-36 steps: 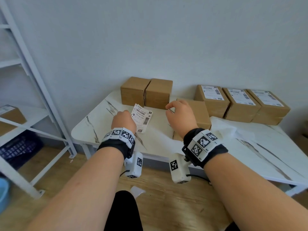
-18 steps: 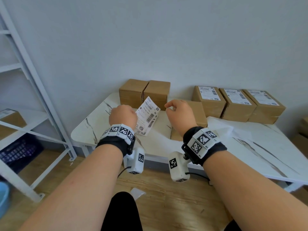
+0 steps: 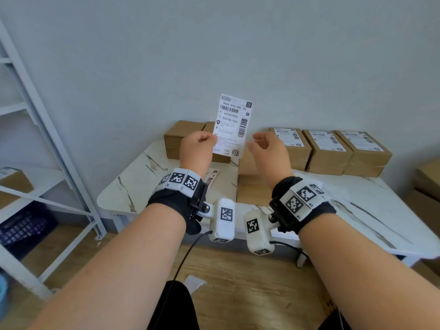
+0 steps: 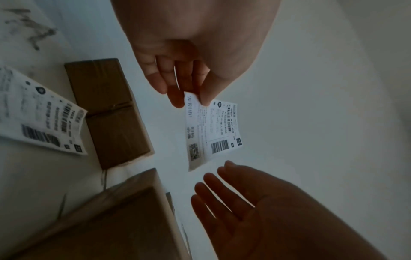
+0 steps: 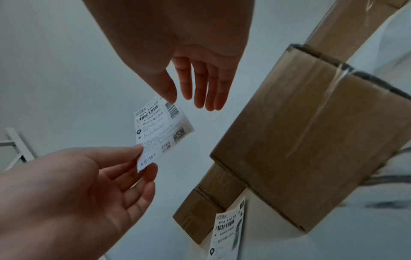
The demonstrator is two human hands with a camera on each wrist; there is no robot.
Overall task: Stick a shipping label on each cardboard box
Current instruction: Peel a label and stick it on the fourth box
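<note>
My left hand (image 3: 211, 139) pinches the lower left corner of a white shipping label (image 3: 232, 126) between thumb and fingers (image 4: 177, 98) and holds it upright in front of the wall. My right hand (image 3: 256, 142) hovers open just right of the label (image 5: 160, 130), not touching it. Below the right hand a plain cardboard box (image 3: 252, 189) sits at the table's front. Two more plain boxes (image 3: 181, 136) stand at the back wall. Three labelled boxes (image 3: 328, 151) stand in a row on the right. A spare label (image 4: 40, 112) lies on the table.
The white marble-look table (image 3: 123, 194) has a rounded left corner. A white metal shelf (image 3: 47, 129) stands at the left, with a box (image 3: 12, 184) on it and a dark crate (image 3: 21, 227) below. Another carton (image 3: 428, 179) stands at the right edge.
My left hand has lifted the label from just above the table to upright before the wall. My right hand has left the front box's top and risen beside the label.
</note>
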